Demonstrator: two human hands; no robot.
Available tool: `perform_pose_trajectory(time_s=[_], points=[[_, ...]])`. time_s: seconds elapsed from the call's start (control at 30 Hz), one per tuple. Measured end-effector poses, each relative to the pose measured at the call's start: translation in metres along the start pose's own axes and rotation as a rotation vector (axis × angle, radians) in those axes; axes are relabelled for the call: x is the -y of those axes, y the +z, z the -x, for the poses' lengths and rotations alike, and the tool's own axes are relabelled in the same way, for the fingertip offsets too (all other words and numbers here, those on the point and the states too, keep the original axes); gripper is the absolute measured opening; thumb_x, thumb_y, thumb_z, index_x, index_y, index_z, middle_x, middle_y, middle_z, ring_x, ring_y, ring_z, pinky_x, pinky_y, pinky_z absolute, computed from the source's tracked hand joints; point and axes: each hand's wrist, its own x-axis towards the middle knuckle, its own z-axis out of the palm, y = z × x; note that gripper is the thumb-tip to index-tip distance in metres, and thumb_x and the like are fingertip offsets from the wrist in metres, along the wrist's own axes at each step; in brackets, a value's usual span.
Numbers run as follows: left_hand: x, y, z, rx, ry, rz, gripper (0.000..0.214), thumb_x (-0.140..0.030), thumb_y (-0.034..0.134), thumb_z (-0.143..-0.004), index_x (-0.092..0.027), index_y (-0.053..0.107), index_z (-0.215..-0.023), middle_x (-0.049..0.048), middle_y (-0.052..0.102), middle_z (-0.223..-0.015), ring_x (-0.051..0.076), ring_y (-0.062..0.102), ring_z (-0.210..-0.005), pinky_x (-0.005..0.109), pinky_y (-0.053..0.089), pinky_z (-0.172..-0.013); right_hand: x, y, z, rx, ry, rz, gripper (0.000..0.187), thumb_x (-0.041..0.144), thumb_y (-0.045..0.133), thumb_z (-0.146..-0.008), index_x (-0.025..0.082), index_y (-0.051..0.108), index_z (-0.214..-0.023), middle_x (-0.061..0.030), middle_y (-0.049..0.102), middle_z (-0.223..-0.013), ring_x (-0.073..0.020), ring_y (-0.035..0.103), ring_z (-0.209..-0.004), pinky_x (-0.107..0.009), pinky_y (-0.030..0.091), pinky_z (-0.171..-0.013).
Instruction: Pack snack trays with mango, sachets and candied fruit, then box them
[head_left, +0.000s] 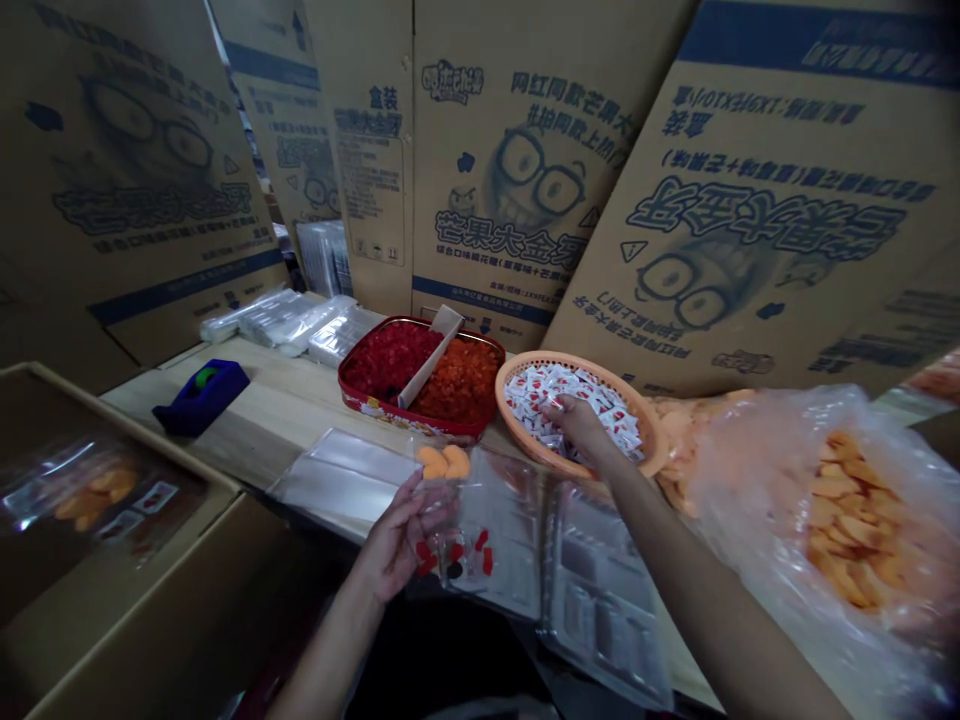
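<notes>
My left hand (397,540) is closed on the near edge of a clear plastic tray (480,540), with the thumb on top. The tray holds two orange pieces (444,461) at its far end and several small red and dark candies (457,560) near my fingers. My right hand (574,422) reaches into an orange woven basket (517,420) full of small white-and-red sachets (600,395). Its fingers curl down among the sachets; whether they grip one is hidden.
A red tin (352,395) of red and orange bits with a cardboard scoop (431,355) stands behind the tray. More clear trays (607,600) lie to the right. A plastic bag of orange pieces (840,520), a blue tape dispenser (201,395), stacked cartons (517,160) and an open box (105,500) surround the table.
</notes>
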Motion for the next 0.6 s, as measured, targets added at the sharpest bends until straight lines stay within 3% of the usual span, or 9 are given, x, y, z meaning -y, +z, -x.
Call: perform_pose_trajectory(time_s=[0.1,0.23,0.47,0.6], points=[[0.002,0.002,-0.004,0.006,-0.015,0.015,0.054,-0.025,0.055,-0.08,-0.028,0.032,-0.128,0.0114,0.058,-0.113,0.029,0.057,-0.103,0.044,0.047,-0.08,0.026,0.006,0.024,0.126,-0.086,-0.231,0.026,0.043,0.047,-0.072,0.018,0.047,-0.065,0.0021,0.053,-0.059,-0.0105,0.044,-0.054,-0.022,0.035,-0.052],[0.004,0.004,-0.006,0.014,-0.001,0.029,0.053,-0.03,0.055,-0.079,-0.029,0.034,-0.128,0.01,0.06,-0.109,0.028,0.059,-0.099,0.044,0.047,-0.079,0.056,0.034,0.064,0.268,-0.075,-0.441,0.029,0.046,0.056,-0.067,0.017,0.053,-0.067,0.0022,0.056,-0.062,-0.0109,0.048,-0.057,-0.022,0.037,-0.053],[0.008,0.005,-0.007,-0.022,0.049,0.081,0.051,-0.03,0.057,-0.079,-0.028,0.039,-0.126,0.0049,0.063,-0.098,0.02,0.063,-0.08,0.038,0.049,-0.075,0.077,0.093,0.111,0.382,-0.015,-0.286,0.018,0.032,0.057,-0.07,0.016,0.063,-0.077,0.0003,0.063,-0.066,-0.0134,0.055,-0.06,-0.023,0.038,-0.054],[0.01,0.005,-0.008,-0.03,0.04,0.108,0.048,-0.036,0.057,-0.078,-0.031,0.043,-0.124,0.0003,0.064,-0.088,0.014,0.062,-0.066,0.03,0.049,-0.065,0.085,0.105,0.125,0.267,-0.103,0.049,0.019,0.033,0.054,-0.077,0.018,0.065,-0.077,-0.0042,0.065,-0.078,-0.0191,0.057,-0.079,-0.028,0.038,-0.066]])
